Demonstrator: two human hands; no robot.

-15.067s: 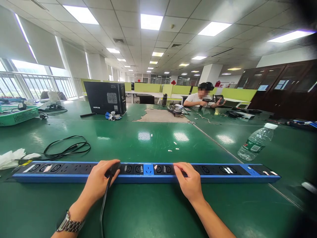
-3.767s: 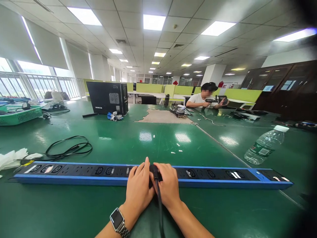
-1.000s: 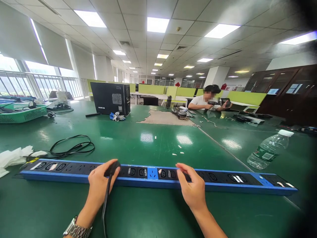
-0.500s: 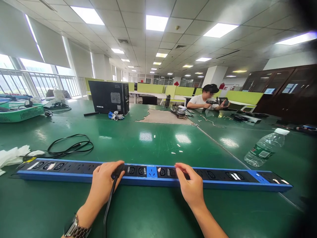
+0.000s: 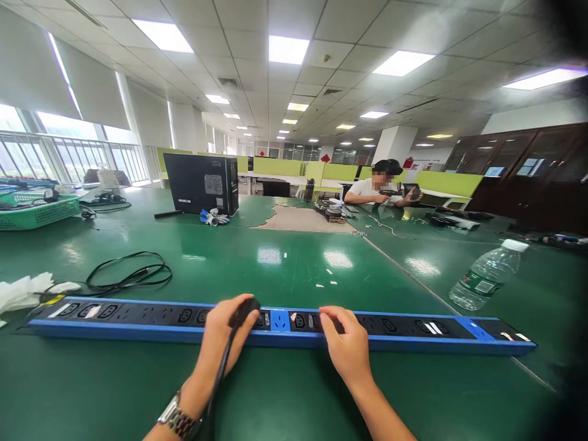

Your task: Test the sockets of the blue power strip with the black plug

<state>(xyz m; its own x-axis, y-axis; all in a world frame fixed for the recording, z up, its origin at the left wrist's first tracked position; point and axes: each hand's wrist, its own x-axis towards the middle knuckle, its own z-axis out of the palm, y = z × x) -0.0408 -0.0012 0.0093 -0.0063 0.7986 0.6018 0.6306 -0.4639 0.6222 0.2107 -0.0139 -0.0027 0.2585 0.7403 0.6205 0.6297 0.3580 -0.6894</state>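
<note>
A long blue-edged power strip with black sockets lies across the green table in front of me. My left hand, a metal watch on its wrist, is closed around a black plug. From that plug a black power cord runs down past my wrist. The plug is over the strip, left of the blue socket; its prongs are hidden. Right of that socket, my right hand grips the strip with thumb and curled fingers, some fingertips out of sight.
A coiled black cable and white tissue lie at left, near a green basket. Behind stands a black computer case. A water bottle is at right. Across the table sits a person holding a dark device.
My left hand has moved right along the strip with the plug, uncovering sockets it hid before. My right hand stays at nearly the same spot on the strip.
</note>
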